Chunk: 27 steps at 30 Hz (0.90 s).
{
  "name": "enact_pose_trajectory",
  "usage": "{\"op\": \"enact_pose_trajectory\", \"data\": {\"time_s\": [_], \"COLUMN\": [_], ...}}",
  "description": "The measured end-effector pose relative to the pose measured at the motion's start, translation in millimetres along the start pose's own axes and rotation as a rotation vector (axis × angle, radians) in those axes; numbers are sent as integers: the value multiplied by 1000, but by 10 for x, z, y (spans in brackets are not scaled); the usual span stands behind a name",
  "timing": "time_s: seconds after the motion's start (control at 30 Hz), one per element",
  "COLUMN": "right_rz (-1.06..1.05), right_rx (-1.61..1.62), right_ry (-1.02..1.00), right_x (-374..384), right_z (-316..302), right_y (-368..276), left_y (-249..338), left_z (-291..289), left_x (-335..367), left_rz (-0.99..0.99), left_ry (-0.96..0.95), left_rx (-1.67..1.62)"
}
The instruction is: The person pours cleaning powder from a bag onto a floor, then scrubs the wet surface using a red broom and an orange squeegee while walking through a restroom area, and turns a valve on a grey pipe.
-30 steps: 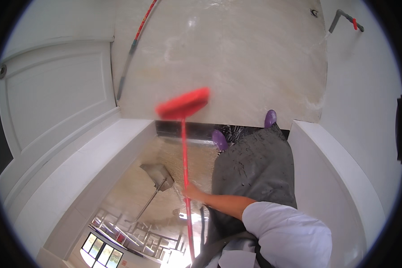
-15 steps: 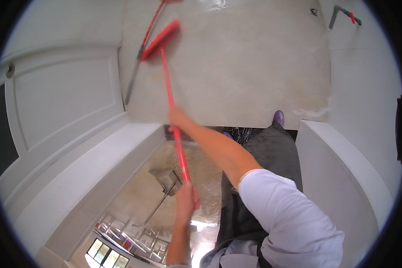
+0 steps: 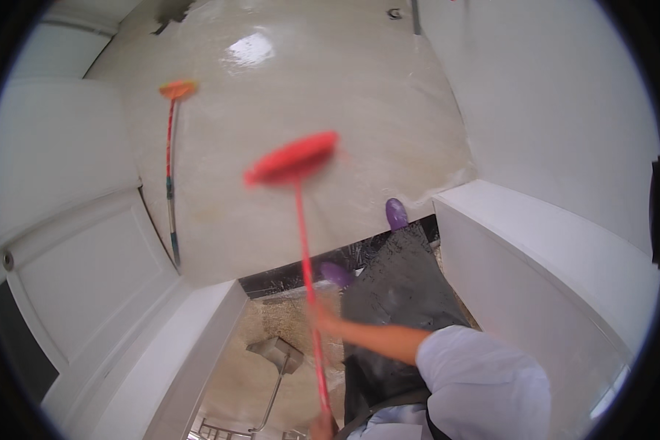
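A red push broom with a long red handle is held out in front of me, its head blurred over the pale, wet-looking floor. Partway down the handle, my right hand is wrapped round it. My left hand grips the handle near its lower end, at the bottom of the view and partly cut off. I cannot tell whether the bristles touch the floor.
On the left lies another long-handled tool with an orange head. A long-handled metal dustpan lies behind the dark threshold. White walls flank the doorway, with a white panelled door at left. Purple shoes straddle the threshold.
The broom has been drawn back toward me, both hands lower in view. Its head now sits nearer, away from the other tool. The whole view has shifted and turned.
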State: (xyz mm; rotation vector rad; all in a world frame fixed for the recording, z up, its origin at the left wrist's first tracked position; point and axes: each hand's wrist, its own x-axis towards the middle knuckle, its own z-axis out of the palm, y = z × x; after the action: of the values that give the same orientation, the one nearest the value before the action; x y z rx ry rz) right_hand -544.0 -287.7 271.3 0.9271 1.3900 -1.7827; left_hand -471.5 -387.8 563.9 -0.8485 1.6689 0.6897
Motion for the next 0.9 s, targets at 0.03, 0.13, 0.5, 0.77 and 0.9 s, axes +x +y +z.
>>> {"op": "enact_pose_trajectory", "data": {"time_s": [0.03, 0.13, 0.5, 0.77, 0.9], "right_rz": [12, -123, 124, 43, -173], "right_rx": [413, 140, 645, 664, 282], "right_ry": [-47, 74, -338, 187, 340], "right_x": [405, 1611, -1058, 131, 1052], "right_z": [-200, -1062, -601, -2003, -3357], "right_y": [-442, -1810, -142, -636, -1669], "left_y": [415, 1638, -5, 1549, 2402], "left_z": [0, 152, -42, 608, 1199], "left_x": [190, 921, -529, -6, 593], "left_rz": [-36, 317, 143, -38, 404], "left_ry": [-19, -32, 96, -45, -65], "left_rx": [17, -26, 443, 284, 161]}}
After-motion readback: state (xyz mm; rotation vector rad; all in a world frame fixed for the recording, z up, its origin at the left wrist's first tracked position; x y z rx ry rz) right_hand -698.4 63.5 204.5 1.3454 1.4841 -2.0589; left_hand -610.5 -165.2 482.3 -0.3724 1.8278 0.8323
